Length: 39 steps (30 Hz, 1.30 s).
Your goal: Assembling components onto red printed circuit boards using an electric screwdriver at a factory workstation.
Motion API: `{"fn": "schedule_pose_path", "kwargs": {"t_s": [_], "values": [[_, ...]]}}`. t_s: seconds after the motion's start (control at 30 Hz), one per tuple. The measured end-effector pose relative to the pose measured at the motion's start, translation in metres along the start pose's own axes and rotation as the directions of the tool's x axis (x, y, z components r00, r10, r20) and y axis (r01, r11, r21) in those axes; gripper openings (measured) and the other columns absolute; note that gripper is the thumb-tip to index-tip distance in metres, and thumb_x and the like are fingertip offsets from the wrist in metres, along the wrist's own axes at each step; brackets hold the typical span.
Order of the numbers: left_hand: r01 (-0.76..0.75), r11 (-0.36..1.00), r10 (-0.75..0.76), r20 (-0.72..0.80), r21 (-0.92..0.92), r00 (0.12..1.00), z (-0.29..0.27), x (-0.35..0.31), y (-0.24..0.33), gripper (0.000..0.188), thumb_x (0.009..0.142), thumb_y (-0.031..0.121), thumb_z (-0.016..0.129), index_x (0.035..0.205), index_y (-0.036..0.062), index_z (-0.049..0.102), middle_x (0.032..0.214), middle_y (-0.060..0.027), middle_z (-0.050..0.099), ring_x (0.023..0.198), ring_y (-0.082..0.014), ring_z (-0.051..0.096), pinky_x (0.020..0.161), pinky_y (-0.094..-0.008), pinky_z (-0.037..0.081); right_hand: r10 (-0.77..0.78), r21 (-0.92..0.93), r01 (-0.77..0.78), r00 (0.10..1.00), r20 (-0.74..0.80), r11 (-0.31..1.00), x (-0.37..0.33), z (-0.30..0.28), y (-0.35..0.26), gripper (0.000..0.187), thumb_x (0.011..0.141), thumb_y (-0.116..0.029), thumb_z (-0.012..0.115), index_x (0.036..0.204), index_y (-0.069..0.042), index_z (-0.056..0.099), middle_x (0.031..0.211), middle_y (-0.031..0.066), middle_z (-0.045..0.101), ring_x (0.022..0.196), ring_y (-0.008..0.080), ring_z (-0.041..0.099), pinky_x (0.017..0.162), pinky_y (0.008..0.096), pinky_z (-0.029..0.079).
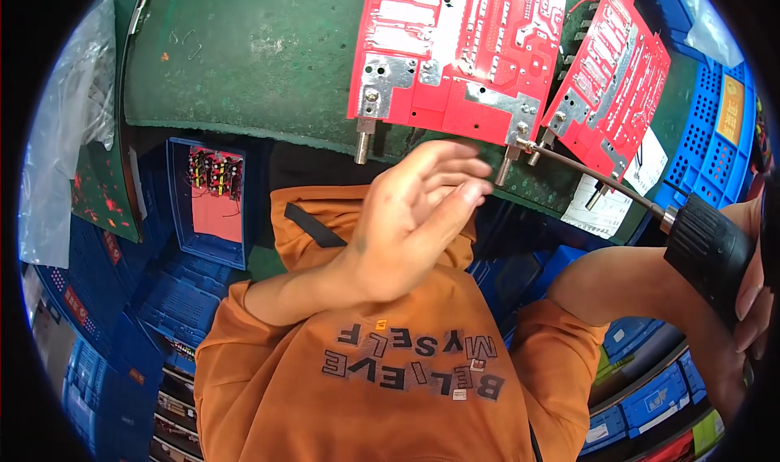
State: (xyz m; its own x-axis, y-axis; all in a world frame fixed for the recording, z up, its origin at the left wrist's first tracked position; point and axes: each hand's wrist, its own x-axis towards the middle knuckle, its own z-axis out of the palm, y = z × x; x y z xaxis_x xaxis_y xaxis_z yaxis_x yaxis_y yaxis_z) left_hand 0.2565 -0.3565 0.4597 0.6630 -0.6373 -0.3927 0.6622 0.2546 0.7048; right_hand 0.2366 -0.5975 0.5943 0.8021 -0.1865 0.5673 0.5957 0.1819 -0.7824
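A red circuit board (487, 72) with silvery metal patches lies at the green table's near edge, threaded metal posts jutting from its near corners. Just beside the right-hand post (504, 169) is my left hand (414, 218), fingers curled and thumb drawn against them; whatever they may hold is hidden. My right hand (751, 299), partly cut off at the right rim, grips a black power screwdriver (707, 238). The long bit (601, 173) reaches left to a screw at the board's near right corner. A second red board (613, 80) leans at an angle alongside.
The green work surface (244, 56) stretches left, with small wire bits on it. Paper sheets (597, 206) lie under the second board. A blue bin (207, 242) holding wired parts stands below left. A blue perforated crate (719, 129) is at right; clear plastic (69, 137) hangs at left.
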Motion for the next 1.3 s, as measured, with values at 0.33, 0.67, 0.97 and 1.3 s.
{"fn": "schedule_pose_path", "kwargs": {"t_s": [0.33, 0.67, 0.97, 1.3], "values": [[0.103, 0.986, -0.095, 0.062, -0.128, 0.993, 0.008, 0.033, -0.011, 0.041, 0.097, 0.023, 0.039, 0.083, -0.0105, 0.056, 0.077, -0.0158, 0.062, 0.069, -0.0194, 0.065, 0.062, -0.0281, 0.055, 0.023, -0.017, -0.022, 0.996, 0.089, 1.000, 0.018, 0.057, 0.031, 0.041, 0.081, -0.039, 0.064, 0.091, -0.006, 0.042, 0.062, -0.0015, 0.050, 0.053, 0.0133, 0.054, 0.046, 0.0269, 0.051], [0.058, 0.998, -0.058, 0.004, -0.037, 0.998, 0.011, 0.033, -0.011, 0.036, 0.096, 0.017, 0.040, 0.081, -0.0120, 0.056, 0.075, -0.0157, 0.062, 0.067, -0.0195, 0.065, 0.059, -0.0278, 0.055, 0.058, 0.060, -0.082, 0.946, 0.320, 0.995, 0.030, 0.050, 0.050, 0.032, 0.081, -0.029, 0.062, 0.089, -0.002, 0.048, 0.062, 0.0027, 0.058, 0.049, 0.0130, 0.058, 0.044, 0.0225, 0.052], [0.066, 0.998, -0.066, -0.014, -0.003, 0.998, 0.014, 0.034, -0.013, 0.034, 0.096, 0.015, 0.040, 0.083, -0.0119, 0.057, 0.077, -0.0154, 0.062, 0.069, -0.0185, 0.065, 0.060, -0.0264, 0.056, 0.207, -0.226, -0.169, 0.966, 0.157, 0.959, 0.029, 0.067, 0.037, 0.009, 0.083, -0.008, 0.051, 0.080, -0.003, 0.057, 0.061, 0.0046, 0.063, 0.049, 0.0131, 0.062, 0.044, 0.0209, 0.052], [0.064, 0.998, -0.064, -0.008, -0.008, 0.998, 0.013, 0.034, -0.014, 0.034, 0.096, 0.015, 0.040, 0.082, -0.0109, 0.057, 0.075, -0.0141, 0.062, 0.067, -0.0176, 0.065, 0.059, -0.0255, 0.055, 0.158, -0.028, -0.156, 0.939, 0.306, 0.987, 0.026, 0.068, 0.059, 0.038, 0.076, -0.037, 0.070, 0.080, -0.014, 0.039, 0.059, -0.0058, 0.051, 0.044, 0.0059, 0.051, 0.049, 0.0177, 0.045]]}}
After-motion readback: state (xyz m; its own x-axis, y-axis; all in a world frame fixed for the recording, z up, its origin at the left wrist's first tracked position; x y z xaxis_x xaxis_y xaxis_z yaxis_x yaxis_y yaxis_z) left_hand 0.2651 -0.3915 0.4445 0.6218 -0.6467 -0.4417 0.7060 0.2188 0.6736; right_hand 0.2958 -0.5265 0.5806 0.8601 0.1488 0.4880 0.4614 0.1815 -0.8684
